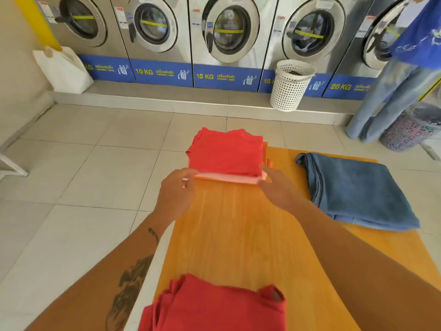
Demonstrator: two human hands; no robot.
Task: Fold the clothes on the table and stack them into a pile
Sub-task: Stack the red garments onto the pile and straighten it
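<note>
Bright, even daylight fills the room, with soft glare streaking the orange counter [238, 223] and reflections on the steel washing machines [229, 32]. Shadows are faint. Wide-angle distortion bows the edges, and detail is slightly soft throughout.

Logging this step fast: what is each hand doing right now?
Left hand: open, fingertips at the folded pile, gripping nothing.
Right hand: open beside it, empty.

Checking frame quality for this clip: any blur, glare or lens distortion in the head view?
Head view: wide-angle bend bows the row of steel washing machines; glare sheens the orange wooden table; left hand and right hand slightly motion-soft; folded red garment sharp.
</note>
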